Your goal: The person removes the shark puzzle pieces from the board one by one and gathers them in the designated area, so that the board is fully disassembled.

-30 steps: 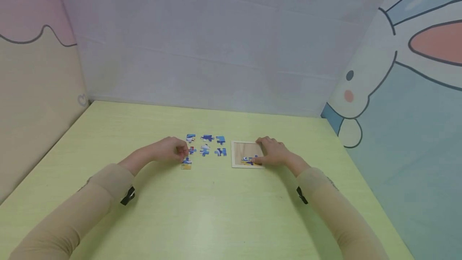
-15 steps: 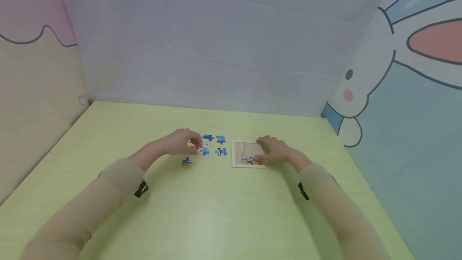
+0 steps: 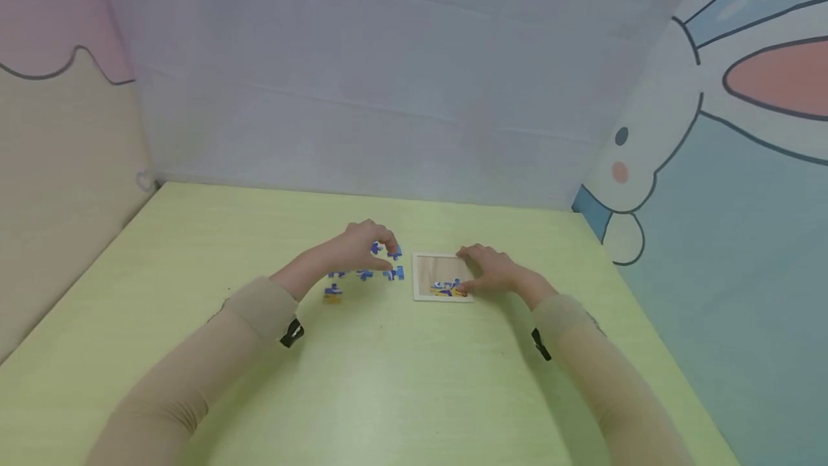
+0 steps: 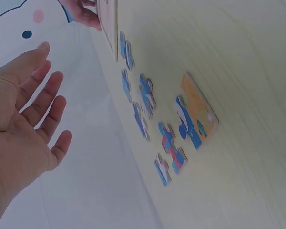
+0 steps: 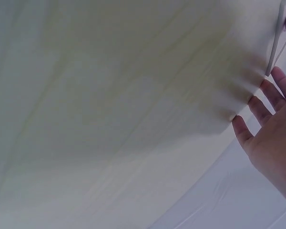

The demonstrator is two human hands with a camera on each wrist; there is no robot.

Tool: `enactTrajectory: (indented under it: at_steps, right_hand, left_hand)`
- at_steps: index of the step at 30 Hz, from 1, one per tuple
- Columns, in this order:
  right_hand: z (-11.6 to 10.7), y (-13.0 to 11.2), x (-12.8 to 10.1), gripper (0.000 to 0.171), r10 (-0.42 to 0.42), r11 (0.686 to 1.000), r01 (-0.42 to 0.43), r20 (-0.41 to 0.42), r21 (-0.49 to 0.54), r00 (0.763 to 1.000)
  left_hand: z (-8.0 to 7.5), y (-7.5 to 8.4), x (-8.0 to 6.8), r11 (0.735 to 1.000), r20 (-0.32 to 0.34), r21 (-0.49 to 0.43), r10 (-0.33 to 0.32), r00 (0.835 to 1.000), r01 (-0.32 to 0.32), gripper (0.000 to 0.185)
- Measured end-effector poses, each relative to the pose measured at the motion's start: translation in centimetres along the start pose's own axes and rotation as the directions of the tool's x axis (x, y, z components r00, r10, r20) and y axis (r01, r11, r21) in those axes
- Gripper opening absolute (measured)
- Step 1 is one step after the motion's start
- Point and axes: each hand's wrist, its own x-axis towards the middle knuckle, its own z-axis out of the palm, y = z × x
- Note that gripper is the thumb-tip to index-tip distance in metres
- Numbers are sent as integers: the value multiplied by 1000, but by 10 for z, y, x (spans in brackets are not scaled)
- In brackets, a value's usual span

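On the pale green table (image 3: pixel 388 380), your left hand (image 3: pixel 359 250) hovered open-fingered over the loose puzzle pieces (image 4: pixel 176 124), selection apparently pending, while your right hand (image 3: pixel 491 273) rested flat on the wooden puzzle tray (image 3: pixel 432 268) beside them.

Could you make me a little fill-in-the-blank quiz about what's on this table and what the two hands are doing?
1. The loose puzzle pieces lie on a light ______ table.
2. The right hand rests on the wooden puzzle ______.
3. The left hand hovers over the loose pieces, its fingers spread and holding ______.
4. The painted animal on the right wall is a ______.

Missing words: green; tray; nothing; rabbit
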Motion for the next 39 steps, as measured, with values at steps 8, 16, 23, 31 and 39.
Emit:
enactTrajectory:
  at_steps: [8,16,23,31,39]
  right_hand:
    - [2,1,-2,74,18,1000,-18,-12,-3,1000]
    - [2,2,-1,76,8,1000,-8,-15,5,1000]
    - [4,5,1,77,11,1000,-11,-13,5,1000]
    - [6,7,2,75,-2,1000,2,-17,-18,1000]
    - [6,6,3,75,2,1000,-3,-12,-10,1000]
  left_hand:
    - [22,13,30,997,-49,78,13,999,-9,38]
    - [46,22,51,998,-8,62,15,1000,-14,42]
    - [63,19,66,998,40,56,32,999,-34,44]
    - [71,22,73,999,142,35,-15,990,10,41]
    - [73,17,74,993,168,110,35,985,-54,32]
